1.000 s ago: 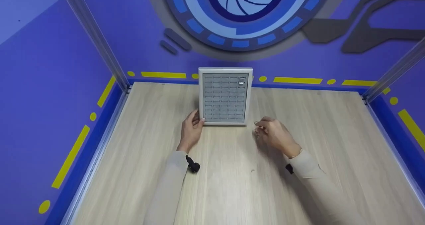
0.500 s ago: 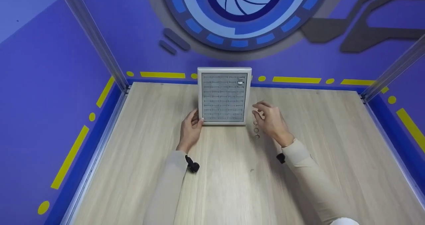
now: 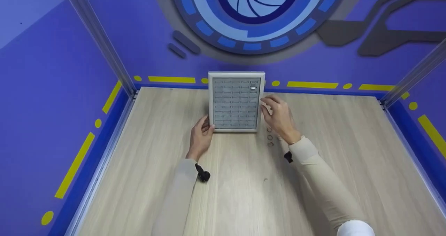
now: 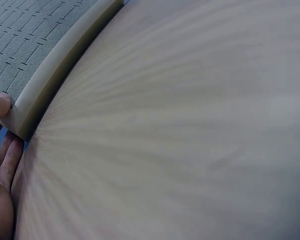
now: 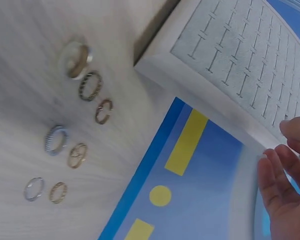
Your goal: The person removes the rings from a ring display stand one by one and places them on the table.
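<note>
A white-framed ring display board [image 3: 235,103] stands upright near the back wall, its grey pad covered in rows of slots. A silver ring [image 3: 253,87] sits in a slot at its upper right. My left hand [image 3: 201,137] grips the lower left corner, thumb on the front of the frame and fingers behind. At the right edge is my right hand [image 3: 278,116], fingertips close to the frame, thumb and fingers apart with nothing visible between them. Below that hand, several loose rings lie on the table, among them a dark twisted ring [image 5: 90,86] and a thin gold ring [image 5: 58,192].
A wooden table [image 3: 156,180] carries everything. Behind the board rises a blue patterned wall [image 3: 313,67], with side walls at left and right and metal posts [image 3: 104,44] in the corners.
My right hand has moved from the loose rings up and leftward to the board's right edge, and its fingers have parted. The left hand has stayed on the corner.
</note>
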{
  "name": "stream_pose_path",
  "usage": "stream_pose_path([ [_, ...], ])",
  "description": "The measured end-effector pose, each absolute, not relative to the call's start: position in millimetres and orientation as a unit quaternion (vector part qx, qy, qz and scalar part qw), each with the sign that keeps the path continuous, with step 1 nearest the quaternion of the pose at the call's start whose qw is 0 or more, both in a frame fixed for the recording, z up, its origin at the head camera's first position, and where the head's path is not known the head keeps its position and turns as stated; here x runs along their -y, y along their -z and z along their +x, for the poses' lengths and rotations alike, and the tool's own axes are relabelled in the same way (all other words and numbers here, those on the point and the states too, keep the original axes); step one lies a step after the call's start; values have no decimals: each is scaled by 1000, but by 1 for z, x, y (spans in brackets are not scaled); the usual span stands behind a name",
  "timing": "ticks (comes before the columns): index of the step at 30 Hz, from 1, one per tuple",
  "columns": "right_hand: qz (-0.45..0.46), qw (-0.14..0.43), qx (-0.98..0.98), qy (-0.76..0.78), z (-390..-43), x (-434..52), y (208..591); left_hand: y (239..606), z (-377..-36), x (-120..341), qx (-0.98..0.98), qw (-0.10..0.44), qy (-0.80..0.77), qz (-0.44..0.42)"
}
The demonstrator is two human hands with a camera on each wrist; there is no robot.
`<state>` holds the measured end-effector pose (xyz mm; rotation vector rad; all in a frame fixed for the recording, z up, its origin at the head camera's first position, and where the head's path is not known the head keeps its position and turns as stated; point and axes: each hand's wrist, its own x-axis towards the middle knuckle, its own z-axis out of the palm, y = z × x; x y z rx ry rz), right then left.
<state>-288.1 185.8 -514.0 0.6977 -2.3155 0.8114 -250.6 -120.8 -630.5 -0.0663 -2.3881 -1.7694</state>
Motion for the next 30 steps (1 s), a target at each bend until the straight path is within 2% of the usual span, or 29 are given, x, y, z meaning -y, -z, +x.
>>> stream_pose_path([
  [30, 269, 318, 852, -318, -321, -159, 492, 632, -251, 122, 803, 86, 589, -24],
])
